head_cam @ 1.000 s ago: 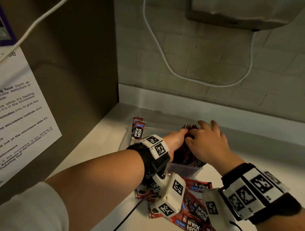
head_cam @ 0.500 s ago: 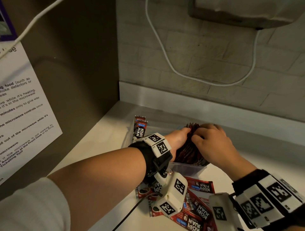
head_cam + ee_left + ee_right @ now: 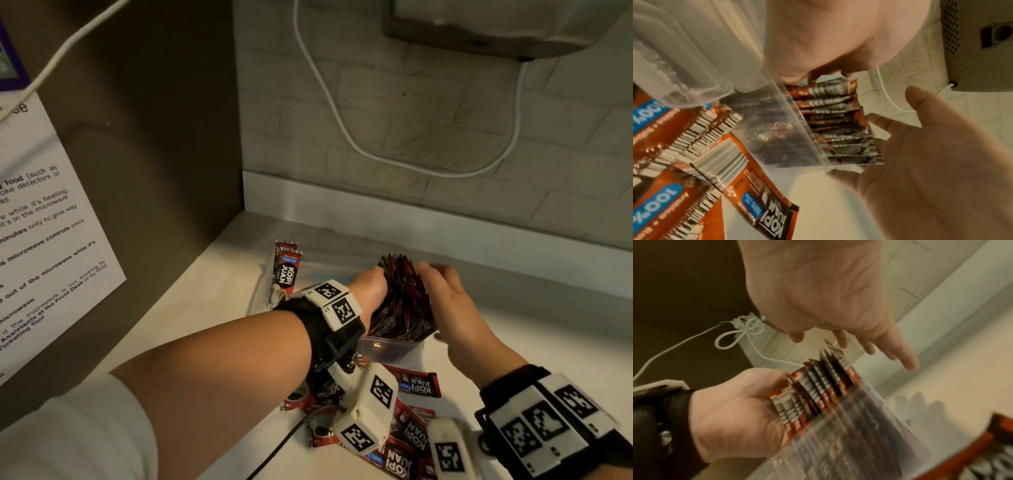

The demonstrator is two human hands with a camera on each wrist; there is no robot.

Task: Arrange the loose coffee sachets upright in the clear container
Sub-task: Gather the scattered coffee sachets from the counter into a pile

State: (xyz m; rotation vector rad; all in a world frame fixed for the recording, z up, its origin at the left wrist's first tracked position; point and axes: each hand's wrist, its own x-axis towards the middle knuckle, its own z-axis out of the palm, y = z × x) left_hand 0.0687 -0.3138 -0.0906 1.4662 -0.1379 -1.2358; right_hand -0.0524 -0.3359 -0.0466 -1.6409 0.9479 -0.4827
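The clear container (image 3: 383, 347) stands on the white counter with a packed row of red-and-black coffee sachets (image 3: 404, 298) upright at its right end. My left hand (image 3: 370, 287) presses flat against the left face of that row, its fingers mostly hidden behind the sachets (image 3: 813, 391). My right hand (image 3: 442, 291) is open, fingers straight and spread, at the row's right side and top. Two sachets (image 3: 286, 270) stand at the container's left end. Several loose sachets (image 3: 416, 385) lie flat on the counter in front, under my wrists.
A brown side panel with a paper notice (image 3: 44, 222) closes off the left. The tiled back wall carries a looping white cable (image 3: 342, 120) and an appliance (image 3: 496, 27) overhead. Bare counter (image 3: 548, 335) stretches to the right of the container.
My right hand was curled over the top of the sachet row; it has drawn back to the right and opened. The left hand stays against the row.
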